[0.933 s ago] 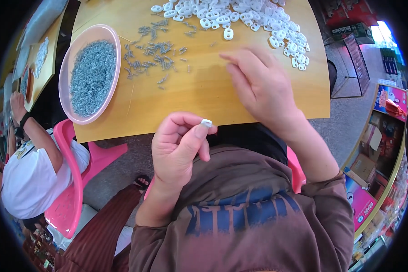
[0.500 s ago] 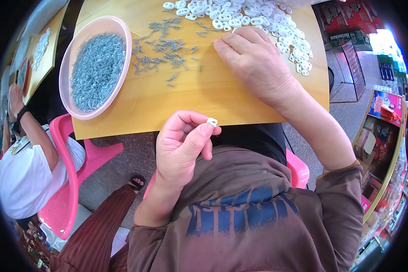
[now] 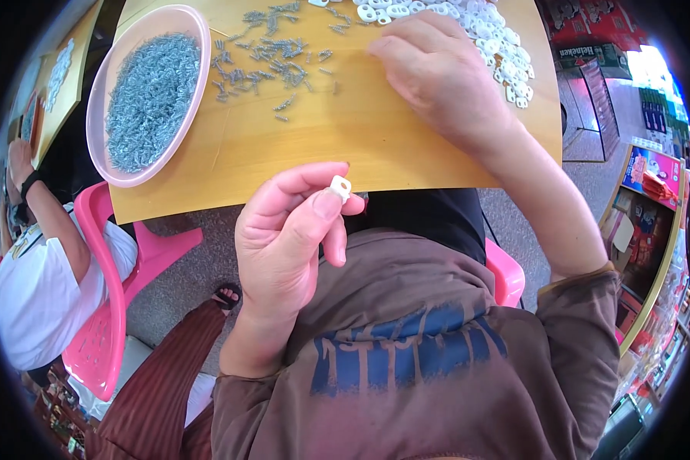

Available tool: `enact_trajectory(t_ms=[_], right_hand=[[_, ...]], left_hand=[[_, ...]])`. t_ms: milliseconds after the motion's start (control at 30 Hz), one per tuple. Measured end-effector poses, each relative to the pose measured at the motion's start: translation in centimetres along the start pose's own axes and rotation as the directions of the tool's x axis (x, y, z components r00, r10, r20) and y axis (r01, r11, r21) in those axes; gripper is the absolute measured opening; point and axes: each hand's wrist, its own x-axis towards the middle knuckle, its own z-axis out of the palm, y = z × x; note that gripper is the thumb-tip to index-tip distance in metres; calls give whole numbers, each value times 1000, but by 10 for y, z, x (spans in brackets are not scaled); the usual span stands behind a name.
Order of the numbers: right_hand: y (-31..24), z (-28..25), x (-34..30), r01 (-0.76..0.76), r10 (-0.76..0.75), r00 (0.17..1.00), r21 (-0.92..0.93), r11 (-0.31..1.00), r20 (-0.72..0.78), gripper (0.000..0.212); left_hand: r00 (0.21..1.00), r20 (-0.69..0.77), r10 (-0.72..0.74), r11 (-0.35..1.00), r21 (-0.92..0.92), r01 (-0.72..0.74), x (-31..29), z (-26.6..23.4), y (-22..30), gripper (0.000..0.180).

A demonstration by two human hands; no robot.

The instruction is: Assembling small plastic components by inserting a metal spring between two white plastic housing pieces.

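Note:
Near the table's front edge, my left hand (image 3: 284,230) pinches a small white plastic piece with a hole (image 3: 341,186) between thumb and forefinger. My right hand (image 3: 445,73) is over the table beside a pile of similar white plastic pieces (image 3: 506,57). Its fingers are curled together and slightly blurred, and what they hold, if anything, is hidden. Left of that hand, small grey screws (image 3: 284,54) lie scattered on the wooden tabletop (image 3: 284,165). More screws (image 3: 152,103) fill an oval pink basin (image 3: 203,46).
On the left, another person in a white shirt (image 3: 38,299) sits on a pink chair (image 3: 103,307) at a second table (image 3: 77,73). A person's leg in dark red trousers (image 3: 157,383) stretches over the floor. Shelves with goods (image 3: 644,222) stand at right.
My left hand has moved slightly left and up, still pinching the white piece. My right hand has shifted a little at the pile's edge. The whole view has tilted slightly.

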Motion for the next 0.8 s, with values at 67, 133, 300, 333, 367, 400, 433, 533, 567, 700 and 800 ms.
enact_trajectory(t_ms=[67, 133, 300, 333, 367, 400, 433, 533, 567, 700, 800], right_hand=[[-22, -19, 6, -564, 478, 807, 213, 798, 347, 19], [-45, -38, 14, -797, 654, 596, 439, 414, 465, 18], [-83, -70, 26, -464, 599, 130, 583, -667, 790, 20], [-85, -70, 24, -420, 586, 155, 590, -690, 795, 23], [-88, -70, 23, -417, 582, 149, 585, -696, 799, 23], [-89, -69, 23, -419, 587, 157, 592, -689, 794, 22], [-90, -69, 22, -422, 592, 165, 598, -681, 789, 22], [-94, -71, 19, -552, 600, 230, 611, -568, 766, 22], [-95, -70, 18, -550, 599, 230, 611, -570, 767, 22], [-102, -67, 12, -642, 657, 360, 687, -341, 662, 20], [-98, -67, 5, -639, 632, 404, 698, -322, 661, 14]], left_hand=[[1000, 12, 8, 1000, -24, -7, 0, -2, -1, 21], [1000, 10, 25, 999, -25, -25, -1, -4, -3, 19], [997, -30, 75, 997, -6, -75, 3, 3, -7, 12], [994, -28, 108, 994, 4, -108, 4, 4, -8, 12], [990, -25, 142, 990, 15, -141, 4, 6, -8, 13], [990, -29, 139, 990, 17, -139, 4, 8, -8, 13], [987, -36, 159, 986, 49, -157, 4, 10, -8, 12], [975, -37, 217, 970, 118, -212, 2, 14, -10, 14], [966, -27, 256, 957, 152, -249, 2, 15, -10, 17], [956, -52, 287, 933, 242, -267, 1, 18, -13, 21], [919, 82, 387, 798, 469, -378, 1, 11, -17, 22]])
